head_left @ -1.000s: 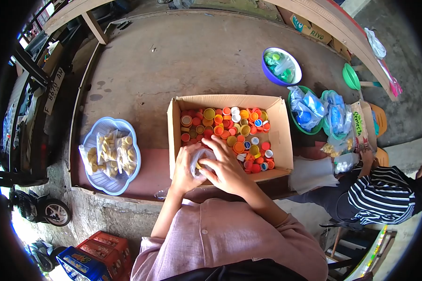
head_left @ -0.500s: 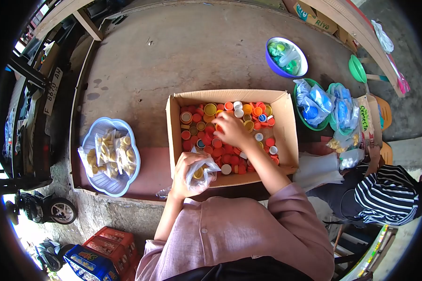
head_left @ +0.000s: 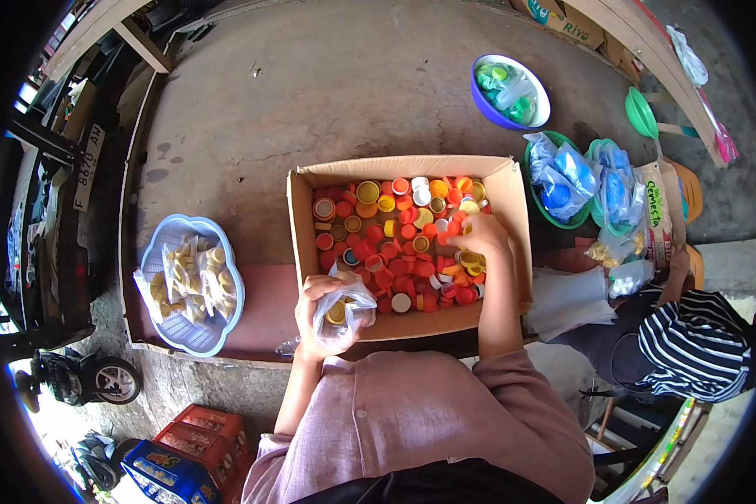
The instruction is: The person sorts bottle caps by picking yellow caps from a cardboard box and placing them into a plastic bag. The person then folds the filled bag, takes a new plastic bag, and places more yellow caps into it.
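The left hand (head_left: 312, 315) is curled closed around a clear plastic bag (head_left: 344, 315) with yellow round caps (head_left: 336, 312) inside, near the front left corner of an open brown cardboard box (head_left: 517, 252) on the brown wooden desk (head_left: 328, 92). The right hand (head_left: 483, 235) reaches into the box's right side, fingers partly bent over red, orange, yellow and white plastic caps (head_left: 403, 269); whether it grips one cannot be told. A scalloped light-blue plastic basket (head_left: 195, 336) holding bagged tan pieces (head_left: 197, 281) stands left of the box.
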`<state>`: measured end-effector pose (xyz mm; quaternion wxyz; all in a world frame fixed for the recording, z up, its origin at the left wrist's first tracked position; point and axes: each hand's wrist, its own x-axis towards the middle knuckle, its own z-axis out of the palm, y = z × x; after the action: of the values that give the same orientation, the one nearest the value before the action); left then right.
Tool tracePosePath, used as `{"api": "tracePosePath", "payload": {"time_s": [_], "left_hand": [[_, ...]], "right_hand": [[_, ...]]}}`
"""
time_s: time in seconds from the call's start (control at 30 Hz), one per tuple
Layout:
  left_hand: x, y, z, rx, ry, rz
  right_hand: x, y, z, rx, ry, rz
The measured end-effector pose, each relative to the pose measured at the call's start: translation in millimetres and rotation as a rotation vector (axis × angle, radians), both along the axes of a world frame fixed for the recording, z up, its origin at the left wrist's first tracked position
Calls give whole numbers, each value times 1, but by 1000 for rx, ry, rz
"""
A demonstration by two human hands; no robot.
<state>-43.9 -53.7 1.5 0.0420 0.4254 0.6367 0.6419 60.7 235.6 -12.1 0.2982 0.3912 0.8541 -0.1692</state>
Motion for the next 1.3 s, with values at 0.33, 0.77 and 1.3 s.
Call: {"api": "tracePosePath", "payload": {"time_s": [0.33,0.77,1.3], "left_hand": [[3,-6,-3,-8,-136,100],[3,-6,-4,16,-170,117],[9,-11,-9,98,-146,277]], "right_hand": [[-25,-1,-30,304,1113,351],[-7,0,-15,268,524,-67],[-42,-34,-35,280,810,222]]}}
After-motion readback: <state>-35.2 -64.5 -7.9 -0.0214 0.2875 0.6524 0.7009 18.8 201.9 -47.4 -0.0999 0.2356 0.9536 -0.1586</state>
